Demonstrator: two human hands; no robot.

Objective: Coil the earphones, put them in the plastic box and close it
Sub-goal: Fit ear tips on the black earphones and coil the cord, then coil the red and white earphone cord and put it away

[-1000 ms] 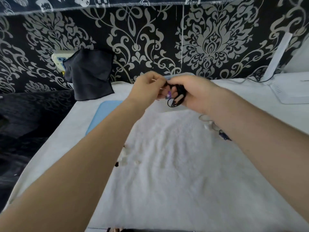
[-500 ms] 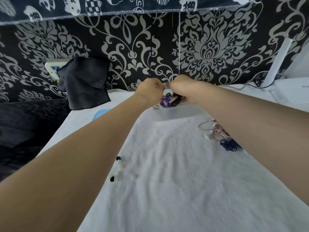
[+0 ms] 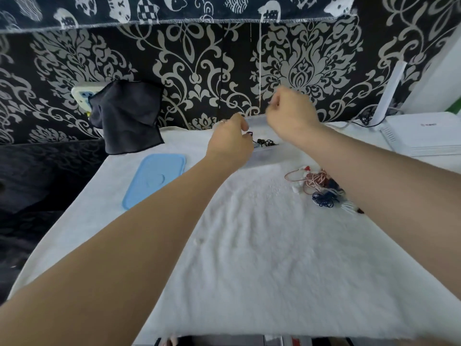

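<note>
A clear plastic box point(image 3: 268, 156) stands at the far middle of the white towel, with a black coiled earphone point(image 3: 265, 142) lying inside it. My left hand point(image 3: 229, 143) is at the box's left end with its fingers curled over the rim. Its fingertips are hidden, so I cannot tell whether they hold anything. My right hand point(image 3: 290, 113) hovers above the box, blurred, with its fingers loosely curled and nothing visible in them. The blue lid point(image 3: 154, 179) lies flat to the left of the box. A tangle of pink, white and dark blue earphones point(image 3: 320, 187) rests to the right, beside my right forearm.
A white towel point(image 3: 249, 258) covers the table. A dark cloth point(image 3: 127, 118) hangs over a wall socket at the back left. A white router point(image 3: 424, 133) with its antenna and cables sits at the back right. The patterned wall is close behind the box.
Both hands held the black earphone together, then lowered it into the box. It now lies in the box, my right hand has lifted away, and the view has tilted up.
</note>
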